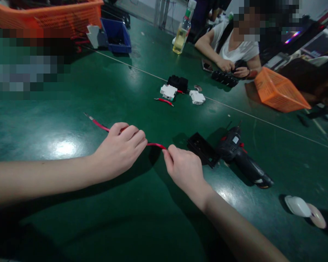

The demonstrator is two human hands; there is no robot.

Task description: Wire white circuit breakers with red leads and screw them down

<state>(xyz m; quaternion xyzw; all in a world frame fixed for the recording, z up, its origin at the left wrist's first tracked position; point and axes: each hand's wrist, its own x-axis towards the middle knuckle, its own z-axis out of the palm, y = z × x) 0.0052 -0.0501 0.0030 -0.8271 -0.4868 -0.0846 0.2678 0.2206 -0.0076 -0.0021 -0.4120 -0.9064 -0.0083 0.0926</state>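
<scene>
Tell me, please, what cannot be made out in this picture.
Head view: the red wire has its middle hidden by the left hand and its right end by the right hand.
Head view: the left orange basket is cut off by the top and left edges.
Head view: the blue bin has contents too dark and small to identify.
Head view: the drill bears a pale label too small to read.
</scene>
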